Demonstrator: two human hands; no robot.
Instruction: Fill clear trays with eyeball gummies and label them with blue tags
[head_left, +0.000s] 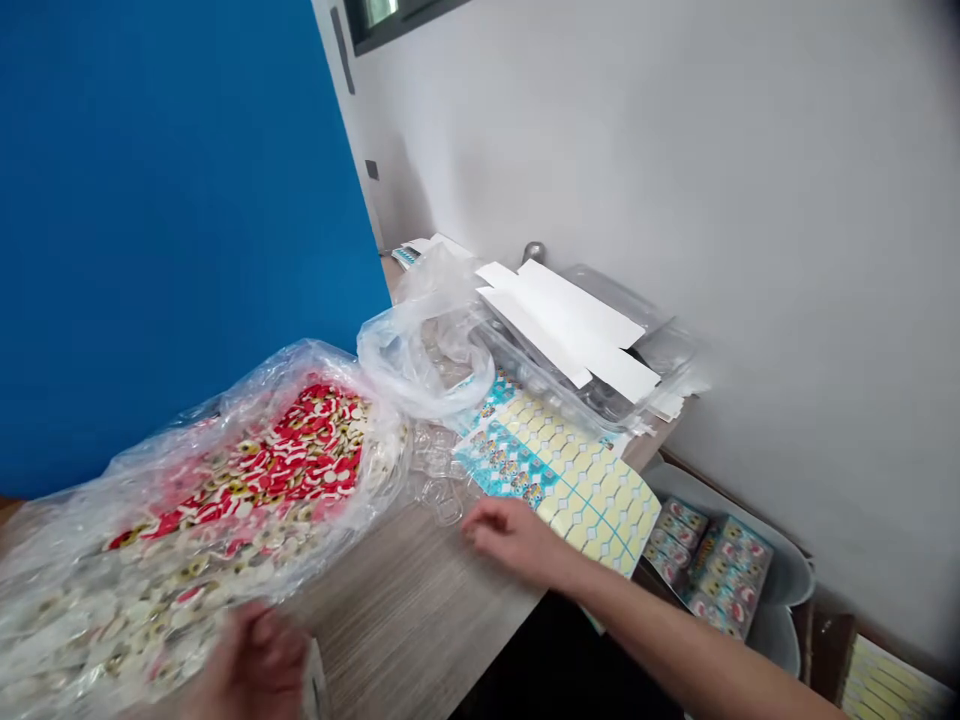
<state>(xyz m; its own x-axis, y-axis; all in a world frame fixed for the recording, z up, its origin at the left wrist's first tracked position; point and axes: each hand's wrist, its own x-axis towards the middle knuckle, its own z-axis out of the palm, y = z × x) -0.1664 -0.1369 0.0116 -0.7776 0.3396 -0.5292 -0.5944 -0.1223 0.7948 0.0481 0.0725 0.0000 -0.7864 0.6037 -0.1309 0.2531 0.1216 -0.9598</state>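
My right hand is over the wooden table, beside a sheet of yellow and blue stickers and close to some small clear plastic pieces. Its fingers are curled together; what they hold, if anything, is too small to make out. At the lower left my left hand is smeared by motion, over the near edge of a large clear bag full of small red, white and gold pieces. Whether it holds something cannot be seen.
Behind the stickers lie a crumpled clear bag and a clear plastic tray with white folded card on it. A grey bin with packed trays stands at the right. A blue panel rises at the left.
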